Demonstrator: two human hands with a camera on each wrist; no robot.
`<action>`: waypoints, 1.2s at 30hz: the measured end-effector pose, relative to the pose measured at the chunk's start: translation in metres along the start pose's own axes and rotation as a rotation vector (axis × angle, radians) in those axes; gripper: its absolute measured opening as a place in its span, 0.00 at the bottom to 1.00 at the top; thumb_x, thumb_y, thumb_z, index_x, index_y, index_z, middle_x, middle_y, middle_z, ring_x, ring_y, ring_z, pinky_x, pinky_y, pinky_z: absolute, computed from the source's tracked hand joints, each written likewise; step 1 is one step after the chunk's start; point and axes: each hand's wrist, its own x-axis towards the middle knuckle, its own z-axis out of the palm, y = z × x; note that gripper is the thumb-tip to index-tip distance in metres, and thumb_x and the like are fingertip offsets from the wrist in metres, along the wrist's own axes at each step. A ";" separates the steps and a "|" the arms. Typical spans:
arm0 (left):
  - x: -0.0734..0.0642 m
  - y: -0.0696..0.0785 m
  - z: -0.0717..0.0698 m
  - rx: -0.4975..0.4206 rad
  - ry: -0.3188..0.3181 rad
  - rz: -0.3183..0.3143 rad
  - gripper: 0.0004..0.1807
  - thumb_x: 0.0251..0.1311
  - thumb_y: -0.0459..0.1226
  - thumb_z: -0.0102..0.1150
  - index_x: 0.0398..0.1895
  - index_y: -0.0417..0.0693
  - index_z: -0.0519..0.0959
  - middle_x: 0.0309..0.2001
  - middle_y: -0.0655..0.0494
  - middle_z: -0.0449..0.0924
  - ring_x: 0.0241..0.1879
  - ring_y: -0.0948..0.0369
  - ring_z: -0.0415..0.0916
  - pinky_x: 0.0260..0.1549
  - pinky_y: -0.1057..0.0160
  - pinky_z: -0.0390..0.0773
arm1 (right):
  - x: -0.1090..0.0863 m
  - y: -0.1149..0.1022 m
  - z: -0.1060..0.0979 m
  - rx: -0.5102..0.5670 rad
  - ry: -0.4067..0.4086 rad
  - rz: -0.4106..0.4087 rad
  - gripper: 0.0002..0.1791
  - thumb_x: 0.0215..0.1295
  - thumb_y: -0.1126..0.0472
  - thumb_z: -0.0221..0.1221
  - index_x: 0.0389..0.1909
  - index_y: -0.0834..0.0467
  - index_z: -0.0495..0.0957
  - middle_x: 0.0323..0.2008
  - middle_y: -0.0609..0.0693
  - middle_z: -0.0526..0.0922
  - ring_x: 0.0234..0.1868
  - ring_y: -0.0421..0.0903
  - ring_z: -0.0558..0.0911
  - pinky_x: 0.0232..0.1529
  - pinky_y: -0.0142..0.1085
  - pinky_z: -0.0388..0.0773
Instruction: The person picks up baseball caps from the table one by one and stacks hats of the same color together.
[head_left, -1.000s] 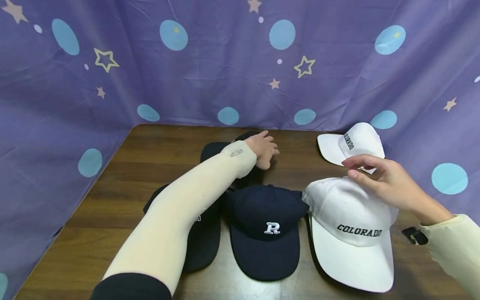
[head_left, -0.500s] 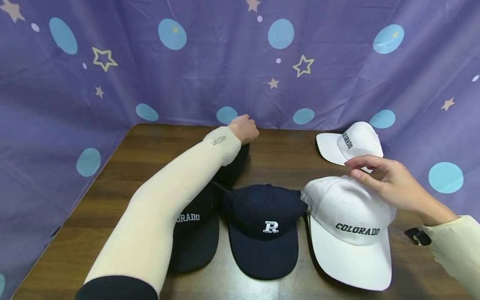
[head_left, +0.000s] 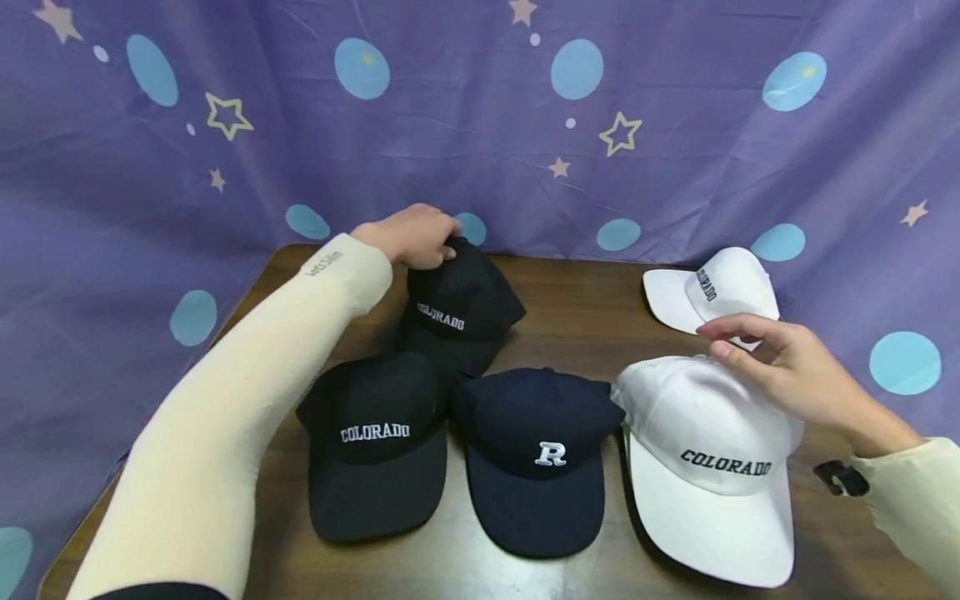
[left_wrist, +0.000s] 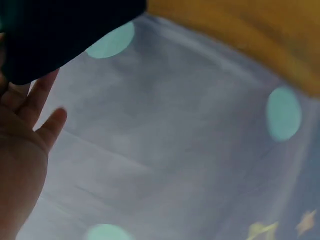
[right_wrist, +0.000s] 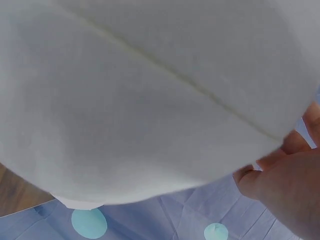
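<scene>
My left hand (head_left: 420,237) grips the top rear of a black cap (head_left: 472,296) lettered COLORADO, near the back of the table. That cap is tilted, with its brim toward me. In the left wrist view the dark cap (left_wrist: 70,35) covers part of the fingers. Over the crown of the large white COLORADO cap (head_left: 697,417) hovers my right hand (head_left: 795,367), thumb and index finger apart and loosely bent. In the right wrist view the white crown (right_wrist: 150,110) fills most of the picture; I cannot tell whether the fingers touch it.
Another black COLORADO cap (head_left: 375,467) and a navy cap (head_left: 536,475) with an R lie in the front row beside the white one. A smaller-looking white cap (head_left: 731,287) sits at the back right. A purple patterned curtain (head_left: 480,125) borders the wooden table (head_left: 577,312).
My left hand has moved left from over the rear black cap and now holds it. The cap has turned so its lettering faces me. My right hand has stayed put.
</scene>
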 end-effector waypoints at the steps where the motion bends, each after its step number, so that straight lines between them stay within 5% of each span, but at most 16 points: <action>1: -0.005 -0.005 0.003 -0.082 0.023 -0.011 0.10 0.76 0.39 0.52 0.49 0.42 0.77 0.43 0.43 0.79 0.47 0.47 0.75 0.55 0.49 0.70 | 0.000 0.000 0.001 0.000 0.001 -0.001 0.14 0.70 0.64 0.65 0.53 0.49 0.85 0.46 0.31 0.85 0.25 0.43 0.83 0.31 0.27 0.74; 5: -0.022 -0.015 0.012 -0.360 0.147 -0.034 0.08 0.77 0.39 0.52 0.45 0.43 0.75 0.41 0.46 0.77 0.43 0.49 0.73 0.48 0.51 0.71 | 0.000 -0.002 0.003 0.011 0.010 -0.009 0.14 0.70 0.65 0.65 0.54 0.51 0.85 0.46 0.30 0.84 0.24 0.43 0.82 0.29 0.28 0.74; 10: -0.042 -0.014 0.013 -0.507 0.311 -0.018 0.08 0.76 0.39 0.55 0.49 0.45 0.79 0.47 0.48 0.82 0.49 0.52 0.77 0.53 0.50 0.72 | 0.000 -0.008 0.005 0.025 0.027 -0.045 0.15 0.69 0.67 0.65 0.54 0.52 0.84 0.48 0.30 0.84 0.26 0.41 0.83 0.29 0.27 0.74; 25: -0.083 -0.010 -0.005 -0.578 0.605 0.043 0.08 0.71 0.37 0.63 0.49 0.45 0.83 0.49 0.49 0.86 0.56 0.53 0.80 0.57 0.50 0.74 | 0.000 -0.016 0.010 0.038 0.043 -0.120 0.15 0.68 0.70 0.64 0.53 0.55 0.85 0.49 0.34 0.85 0.40 0.33 0.82 0.33 0.24 0.76; 30: -0.093 -0.015 -0.020 -0.616 0.701 0.022 0.07 0.69 0.35 0.64 0.47 0.43 0.84 0.40 0.50 0.87 0.43 0.59 0.81 0.48 0.61 0.74 | 0.000 -0.017 0.010 0.043 0.046 -0.127 0.15 0.68 0.70 0.64 0.53 0.55 0.85 0.49 0.36 0.85 0.41 0.32 0.81 0.33 0.24 0.76; 36: -0.109 -0.017 -0.038 -0.721 0.741 -0.025 0.07 0.69 0.34 0.64 0.45 0.42 0.85 0.26 0.54 0.85 0.25 0.64 0.79 0.34 0.68 0.74 | 0.001 -0.018 0.010 0.048 0.038 -0.123 0.15 0.69 0.70 0.63 0.54 0.54 0.85 0.51 0.36 0.84 0.41 0.32 0.81 0.33 0.24 0.75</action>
